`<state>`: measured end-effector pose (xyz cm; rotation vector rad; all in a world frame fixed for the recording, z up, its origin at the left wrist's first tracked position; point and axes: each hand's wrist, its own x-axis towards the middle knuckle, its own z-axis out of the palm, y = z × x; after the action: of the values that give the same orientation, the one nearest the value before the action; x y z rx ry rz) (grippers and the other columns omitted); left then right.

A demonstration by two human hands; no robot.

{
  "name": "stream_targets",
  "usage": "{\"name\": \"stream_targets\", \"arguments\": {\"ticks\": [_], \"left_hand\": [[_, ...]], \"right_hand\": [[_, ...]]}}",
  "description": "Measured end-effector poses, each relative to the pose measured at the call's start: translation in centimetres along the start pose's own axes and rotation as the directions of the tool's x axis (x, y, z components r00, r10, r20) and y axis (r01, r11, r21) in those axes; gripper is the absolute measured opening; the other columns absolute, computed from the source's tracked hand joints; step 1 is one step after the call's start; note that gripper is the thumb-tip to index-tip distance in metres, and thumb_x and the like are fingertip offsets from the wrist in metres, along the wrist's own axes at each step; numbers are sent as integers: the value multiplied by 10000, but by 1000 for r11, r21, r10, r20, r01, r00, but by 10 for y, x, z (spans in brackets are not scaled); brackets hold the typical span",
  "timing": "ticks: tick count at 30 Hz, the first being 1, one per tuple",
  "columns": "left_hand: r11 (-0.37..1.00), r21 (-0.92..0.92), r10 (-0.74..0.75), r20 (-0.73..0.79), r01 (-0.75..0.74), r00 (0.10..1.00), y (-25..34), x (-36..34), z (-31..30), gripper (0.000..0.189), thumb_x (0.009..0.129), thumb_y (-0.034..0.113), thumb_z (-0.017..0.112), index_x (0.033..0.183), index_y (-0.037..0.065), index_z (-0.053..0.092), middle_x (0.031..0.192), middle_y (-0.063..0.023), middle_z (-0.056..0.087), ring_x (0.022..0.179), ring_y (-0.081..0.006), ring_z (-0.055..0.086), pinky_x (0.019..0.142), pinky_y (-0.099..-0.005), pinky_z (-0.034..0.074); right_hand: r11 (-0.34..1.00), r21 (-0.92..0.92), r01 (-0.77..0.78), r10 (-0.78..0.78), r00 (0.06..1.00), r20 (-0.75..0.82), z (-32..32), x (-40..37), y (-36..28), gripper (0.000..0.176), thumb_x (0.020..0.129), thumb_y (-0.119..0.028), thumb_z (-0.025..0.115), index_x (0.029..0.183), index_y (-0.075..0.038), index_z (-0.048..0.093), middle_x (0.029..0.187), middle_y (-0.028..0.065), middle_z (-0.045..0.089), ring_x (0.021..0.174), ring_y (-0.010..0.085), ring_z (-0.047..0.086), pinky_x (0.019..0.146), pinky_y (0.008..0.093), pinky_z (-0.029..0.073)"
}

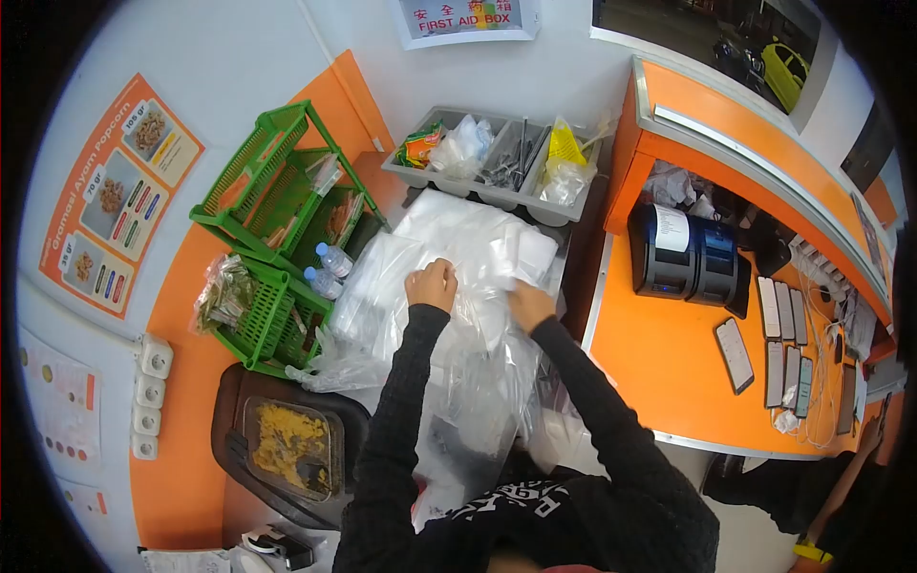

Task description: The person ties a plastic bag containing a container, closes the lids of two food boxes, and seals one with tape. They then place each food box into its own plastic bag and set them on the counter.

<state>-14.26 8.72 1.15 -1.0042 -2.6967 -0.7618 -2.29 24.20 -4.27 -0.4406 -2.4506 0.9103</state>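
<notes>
A heap of clear plastic bags (pixel 458 234) lies before me, with a whitish folded stack at its far end and loose film hanging toward my body. My left hand (pixel 433 286) is closed, its curled fingers pinching the film near the middle of the heap. To its right, my right hand (pixel 532 306) is also closed, its fingertips at a white, crinkled bit of plastic; motion blurs it slightly. The exact edges gripped are hard to make out. Two small water bottles (pixel 334 260) stand just left of the bags.
Green tiered baskets (pixel 287 244) with packets stand at left. Behind the bags sits a grey divided tray (pixel 458 181). A tub of yellow crumbs (pixel 291 444) is at lower left. The orange counter (pixel 659 372) at right carries black printers (pixel 707 258) and several phones (pixel 734 353); another person's arm (pixel 850 468) shows at lower right.
</notes>
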Motion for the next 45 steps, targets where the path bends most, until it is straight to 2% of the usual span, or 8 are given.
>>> {"name": "stream_targets", "arguments": {"ticks": [5,12,18,21,31,36,41,45], "left_hand": [[996,66,-43,-173,55,984,20,-39,-23,329,747,347,591,1016,166,531,1130,-70,480,1102,-256,422,948,-623,131],[891,93,-454,211,445,865,51,-126,-10,738,700,415,642,1313,202,291,1416,-155,82,1252,-444,148,934,-653,126],[998,35,-60,2,60,998,-4,-107,99,506,756,125,479,1256,182,421,1298,-240,333,1226,-425,257,925,-592,251],[986,-165,-37,-71,25,997,32,-70,115,482,766,97,436,1242,171,437,1287,-219,365,1220,-411,278,931,-584,255],[974,156,56,543,-166,838,63,-85,116,487,833,407,377,1242,143,400,1179,-93,493,1138,-189,405,964,-381,293],[954,-298,103,410,26,906,61,-193,53,654,791,392,549,1310,88,293,1277,-119,392,1236,-270,288,1014,-370,209],[-75,-941,192,313,331,930,124,-235,15,774,770,298,628,1350,28,193,1366,-126,254,1294,-203,163,1041,-332,135],[277,-848,-68,452,452,890,120,-220,18,382,848,187,551,1172,13,444,1004,-50,567,877,-100,534,705,-210,423]], "right_hand": [[376,886,-272,477,876,66,-94,-39,46,316,819,-297,567,922,1,585,764,48,587,682,106,567,577,246,440],[-289,892,-348,387,810,441,-186,-64,45,465,826,-282,541,1182,-2,434,1083,122,539,986,228,534,836,325,443],[488,727,-483,508,834,214,-205,-46,45,383,830,-224,546,1133,4,495,1059,134,553,982,243,536,849,314,434],[882,461,101,-131,991,33,-198,-2,-19,370,783,-94,492,1152,-71,511,1067,159,547,978,230,547,836,312,436],[854,-366,369,-36,745,666,28,24,-9,743,704,-343,594,1333,-387,203,1319,301,252,953,442,530,809,418,449],[941,318,114,-162,978,130,-53,-28,-47,606,753,-198,641,1275,-83,354,1126,203,501,884,253,573,756,306,430],[764,627,-151,215,976,-27,-96,-92,-58,263,814,-120,586,1036,5,520,838,24,580,698,93,526,658,203,406],[803,591,-73,82,997,12,-144,-116,-90,263,799,-76,601,1032,15,520,831,14,563,730,94,529,678,214,417]]}}
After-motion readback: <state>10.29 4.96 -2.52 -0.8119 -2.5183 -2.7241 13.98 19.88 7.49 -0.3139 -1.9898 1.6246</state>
